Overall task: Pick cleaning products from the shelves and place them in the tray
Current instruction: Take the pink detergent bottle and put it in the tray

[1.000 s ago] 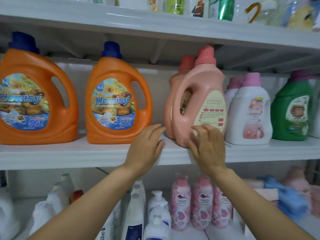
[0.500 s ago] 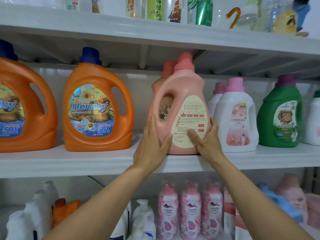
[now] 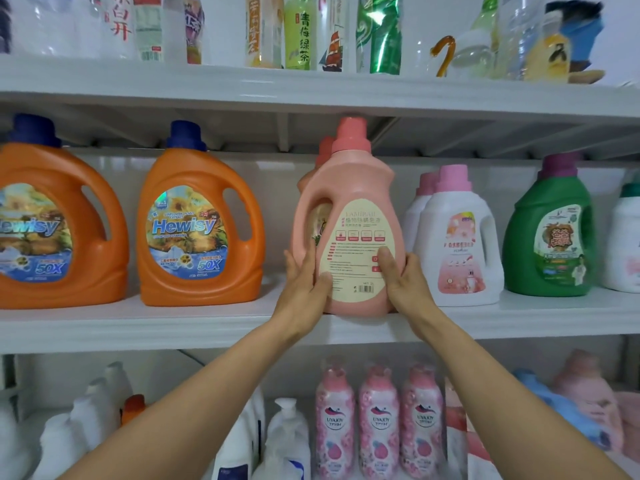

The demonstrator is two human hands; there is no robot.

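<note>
Pink jug [image 3: 349, 237] stands upright at the front edge of the middle shelf [image 3: 156, 323], between an orange jug [image 3: 201, 230] and a white bottle [image 3: 457, 244]. The cap of a second pink jug [image 3: 325, 150] shows just behind it. Left hand [image 3: 304, 285] clasps the lower left flank, thumb laid on the label's edge. Right hand [image 3: 405, 282] clasps the lower right flank, thumb up on the label. Both are closed round the body, low down, not through the handle. Judgement: a full jug is heavy, and a two-sided hold near the base keeps it from tipping as it comes over the lip. Cannot tell whether the base rests on the shelf or is just clear of it. The cap sits close under the upper shelf [image 3: 207, 95], so the way out is likely forward, not up. Tray not in view. Step in hand: drawing the jug off the shelf; placing not yet done.
</note>
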